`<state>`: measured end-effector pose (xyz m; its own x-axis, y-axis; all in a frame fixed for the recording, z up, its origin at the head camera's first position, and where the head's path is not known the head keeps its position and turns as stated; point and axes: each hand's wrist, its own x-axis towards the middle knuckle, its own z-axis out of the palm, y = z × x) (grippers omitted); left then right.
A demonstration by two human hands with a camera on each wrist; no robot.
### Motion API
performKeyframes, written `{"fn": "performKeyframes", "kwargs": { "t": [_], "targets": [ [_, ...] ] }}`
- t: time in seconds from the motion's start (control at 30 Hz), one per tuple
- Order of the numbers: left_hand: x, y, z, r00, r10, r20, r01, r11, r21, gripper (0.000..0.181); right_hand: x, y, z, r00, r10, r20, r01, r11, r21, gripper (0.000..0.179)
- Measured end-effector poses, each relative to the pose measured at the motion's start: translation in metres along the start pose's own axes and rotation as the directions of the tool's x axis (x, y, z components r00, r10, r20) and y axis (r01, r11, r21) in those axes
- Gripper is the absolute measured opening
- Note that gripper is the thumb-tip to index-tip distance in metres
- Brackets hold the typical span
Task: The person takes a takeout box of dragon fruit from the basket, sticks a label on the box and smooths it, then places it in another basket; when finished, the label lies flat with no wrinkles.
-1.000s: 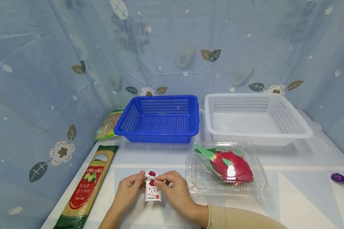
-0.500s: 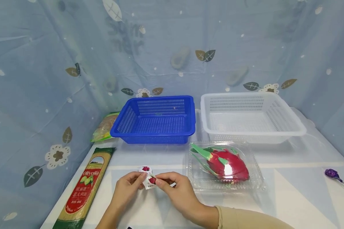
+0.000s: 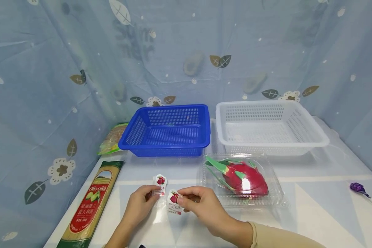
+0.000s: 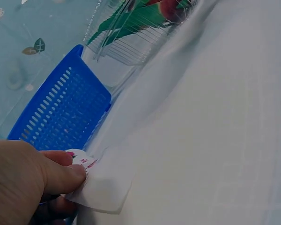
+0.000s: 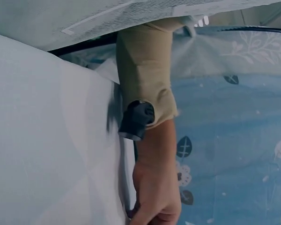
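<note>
In the head view, my left hand (image 3: 140, 203) pinches a small sheet of white backing carrying a dragon fruit sticker (image 3: 159, 184). The left wrist view shows that backing sheet (image 4: 105, 187) hanging from my thumb and fingers. Just to its right, my right hand (image 3: 204, 206) pinches a second dragon fruit sticker (image 3: 174, 203) between thumb and forefinger, apart from the sheet. Right of the hands stands a clear lidded plastic box (image 3: 210, 203) with a red dragon fruit (image 3: 246, 179) inside. My left hand (image 5: 157, 192) also appears in the right wrist view.
A blue basket (image 3: 164, 151) and a white basket (image 3: 272, 150) stand along the back. At the left lie a spaghetti packet (image 3: 91, 203) and, behind it, a bag with a green edge (image 3: 113, 137). A purple-headed stick (image 3: 359, 188) lies far right.
The two hands worked at one spot on the labels; now my right hand has pulled a sticker away to the right. The left hand keeps the backing sheet with another sticker.
</note>
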<state>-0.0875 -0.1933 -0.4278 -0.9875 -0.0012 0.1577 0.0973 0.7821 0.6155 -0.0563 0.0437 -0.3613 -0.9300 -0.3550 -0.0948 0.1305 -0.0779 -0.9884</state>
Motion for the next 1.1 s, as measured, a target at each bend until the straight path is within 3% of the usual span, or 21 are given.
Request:
{"fn": "performKeyframes", "kwargs": {
  "t": [0.13,0.33,0.57,0.8,0.97,1.1],
  "targets": [
    [0.003,0.0,0.002,0.998,0.063,-0.029,-0.06,0.995,0.084,0.024,-0.003,-0.006,-0.013,0.999,0.026,0.032,-0.028,0.998,0.063,0.034],
    [0.006,-0.003,0.002,0.992,0.109,-0.069,-0.099,0.987,0.124,0.025,-0.013,-0.02,-0.039,0.999,0.032,0.038,-0.034,0.997,0.063,0.039],
    [0.01,-0.006,-0.002,0.988,0.14,-0.066,-0.126,0.976,0.176,0.023,-0.022,-0.031,-0.083,0.994,0.066,-0.082,-0.066,0.998,0.005,0.049],
    [0.016,0.008,-0.005,0.992,0.117,-0.046,-0.11,0.986,0.124,0.02,-0.032,-0.04,-0.141,0.981,0.109,-0.162,-0.116,0.993,-0.035,0.052],
    [0.017,0.019,-0.011,0.984,0.162,-0.074,-0.157,0.985,0.07,0.019,-0.032,-0.045,-0.168,0.985,0.061,-0.163,-0.078,0.992,-0.099,0.057],
    [0.018,0.032,-0.01,0.966,0.243,-0.086,-0.241,0.97,0.028,0.017,-0.029,-0.05,-0.184,0.979,0.037,-0.198,-0.066,0.988,-0.142,0.058]
  ]
}}
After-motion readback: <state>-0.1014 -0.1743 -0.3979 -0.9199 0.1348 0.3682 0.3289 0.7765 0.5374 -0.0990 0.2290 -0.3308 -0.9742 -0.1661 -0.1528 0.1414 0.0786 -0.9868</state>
